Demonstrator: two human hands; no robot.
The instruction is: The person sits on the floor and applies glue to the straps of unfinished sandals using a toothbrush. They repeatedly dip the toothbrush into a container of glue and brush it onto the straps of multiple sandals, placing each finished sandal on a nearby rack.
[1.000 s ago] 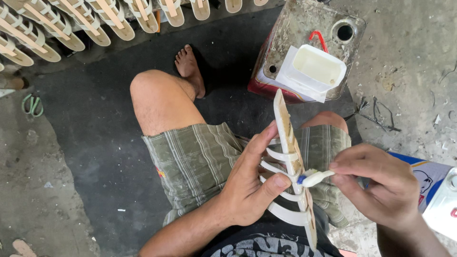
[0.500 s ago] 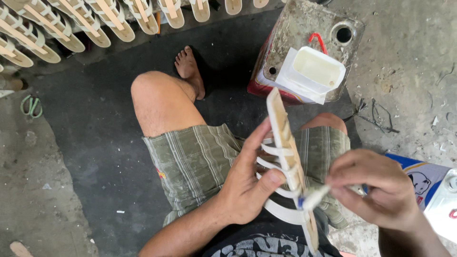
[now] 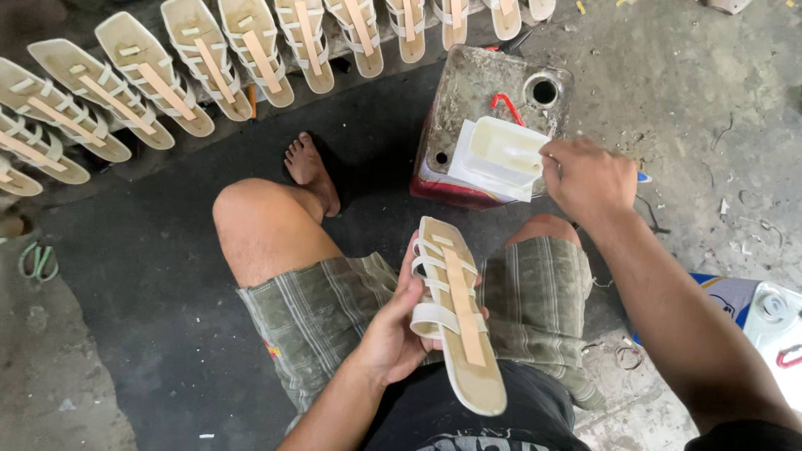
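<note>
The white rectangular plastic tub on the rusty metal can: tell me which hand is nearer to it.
Right. The right hand is at the white rectangular plastic tub, at its right edge. The left hand is lower down over the lap, holding a beige strappy sandal.

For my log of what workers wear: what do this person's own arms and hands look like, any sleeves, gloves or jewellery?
Both forearms are bare, with no sleeves in view. The left hand and right hand wear no gloves; no rings, watch or wristbands show.

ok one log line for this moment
left hand: holds sandal | right hand: at white tub on can | sandals row on floor
</note>
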